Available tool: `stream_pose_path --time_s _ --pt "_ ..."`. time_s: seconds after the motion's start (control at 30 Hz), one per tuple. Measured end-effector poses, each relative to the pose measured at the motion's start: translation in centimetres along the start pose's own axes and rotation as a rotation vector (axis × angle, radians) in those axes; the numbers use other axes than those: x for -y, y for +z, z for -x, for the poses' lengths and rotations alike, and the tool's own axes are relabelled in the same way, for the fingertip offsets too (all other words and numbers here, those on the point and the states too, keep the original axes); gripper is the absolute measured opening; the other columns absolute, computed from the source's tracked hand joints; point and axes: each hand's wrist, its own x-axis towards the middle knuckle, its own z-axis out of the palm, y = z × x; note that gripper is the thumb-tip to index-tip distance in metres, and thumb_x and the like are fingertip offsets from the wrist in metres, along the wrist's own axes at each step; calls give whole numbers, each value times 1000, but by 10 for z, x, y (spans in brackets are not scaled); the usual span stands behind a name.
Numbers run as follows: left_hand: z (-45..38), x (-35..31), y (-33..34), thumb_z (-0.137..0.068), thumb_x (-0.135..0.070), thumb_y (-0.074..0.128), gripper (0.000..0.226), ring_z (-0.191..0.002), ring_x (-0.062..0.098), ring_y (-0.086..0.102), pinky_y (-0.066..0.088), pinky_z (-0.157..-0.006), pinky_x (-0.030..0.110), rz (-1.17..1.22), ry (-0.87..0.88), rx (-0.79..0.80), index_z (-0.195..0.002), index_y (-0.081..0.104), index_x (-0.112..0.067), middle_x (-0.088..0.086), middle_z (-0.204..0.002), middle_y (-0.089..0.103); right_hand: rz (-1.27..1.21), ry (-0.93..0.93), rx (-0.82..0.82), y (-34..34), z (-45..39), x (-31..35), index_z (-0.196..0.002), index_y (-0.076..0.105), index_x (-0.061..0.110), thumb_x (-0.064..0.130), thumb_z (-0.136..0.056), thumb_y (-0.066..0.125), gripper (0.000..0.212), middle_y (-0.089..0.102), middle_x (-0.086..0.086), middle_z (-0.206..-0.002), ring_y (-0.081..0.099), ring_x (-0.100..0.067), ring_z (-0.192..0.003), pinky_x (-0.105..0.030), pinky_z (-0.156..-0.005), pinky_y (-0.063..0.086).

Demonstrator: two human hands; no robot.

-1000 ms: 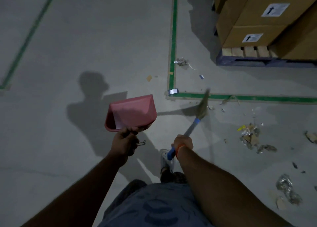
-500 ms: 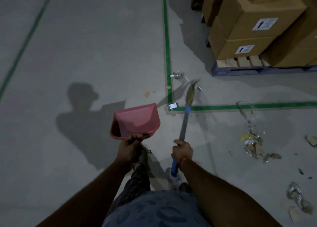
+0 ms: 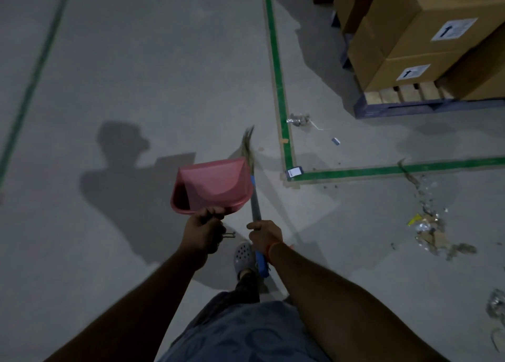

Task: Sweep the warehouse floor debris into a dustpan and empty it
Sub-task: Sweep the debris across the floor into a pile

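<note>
Head view. Left hand (image 3: pixel 203 231) grasps the rear handle of the pink dustpan (image 3: pixel 214 186), fingers curled round it. The pan is carried off the floor (image 3: pixel 136 60), mouth facing 12 o'clock, long axis running from 6 to 12 o'clock. Right hand (image 3: pixel 265 236) is clenched round the grey shaft of the broom (image 3: pixel 255 203). The broom's long axis runs from its blue grip at 6 o'clock, below the hand, up to the bristle head at 12 o'clock; the bristles are blurred and stand just past the pan's right front corner. Shaft and pan's right wall lie just beside each other; contact cannot be told.

Debris pile (image 3: pixel 429 233) lies at 3 o'clock from the hands, well apart, with a thin trail leading up to the green floor tape (image 3: pixel 382 170). The tape forms a corner at 1 o'clock; a small label (image 3: pixel 293 172) lies at that corner. Inside the taped bay lie a crumpled wrapper (image 3: pixel 299 119) and a small blue scrap (image 3: pixel 336 141). Stacked cardboard boxes (image 3: pixel 410 47) on a pallet (image 3: pixel 410 107) close the 2 o'clock edge. Open concrete extends from 9 to 12 o'clock, bounded by a second green line (image 3: pixel 32 88) at far left. A grey clog (image 3: pixel 243 255) stands between the two hands
</note>
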Motion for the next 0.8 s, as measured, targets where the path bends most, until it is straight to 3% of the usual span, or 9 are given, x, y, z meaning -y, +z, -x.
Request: stream_pose_path --time_s 0.07,0.17,0.3,0.53,0.7,0.8 --pt "-5 1 -2 -98 6 43 22 -40 14 38 27 -42 16 -12 -9 6 -100 61 -6 10 -57 48 -50 52 -10 6 -7 -5 -108 75 19 7 -87 60 28 67 1 -108 66 -20 -89 -18 -67 56" --pt "-9 2 1 -97 7 42 23 -42 15 40 28 -41 17 -43 -8 18 -99 61 -6 9 -57 51 -148 127 -43 6 -11 -23 -96 77 27 10 -82 62 27 71 -3 -108 70 -24 -88 -33 -78 61" --pt "-6 7 18 -98 7 43 22 -41 14 38 26 -42 16 -54 -32 58 -99 61 -7 8 -56 49 -316 184 -116 -13 -15 -66 -84 77 30 8 -77 63 27 72 -7 -103 72 -29 -84 -41 -73 63" --pt "8 20 64 -93 4 54 17 -44 17 47 31 -42 16 -115 -35 175 -103 64 -7 15 -68 57 -625 275 -305 -81 18 -101 -98 73 11 -6 -89 54 27 67 -18 -93 61 -29 -66 -27 -53 52" --pt "27 27 102 -96 12 50 20 -55 13 56 33 -36 17 -114 17 221 -105 63 1 11 -91 56 -559 338 -491 -117 20 -139 -103 74 20 6 -83 63 27 72 -9 -97 71 -26 -80 -37 -78 61" --pt "35 29 112 -96 11 50 18 -56 20 53 31 -35 16 -115 48 225 -104 63 1 14 -84 57 -493 300 -583 -120 40 -149 -106 72 22 11 -84 62 27 70 -8 -103 69 -25 -83 -33 -78 60"
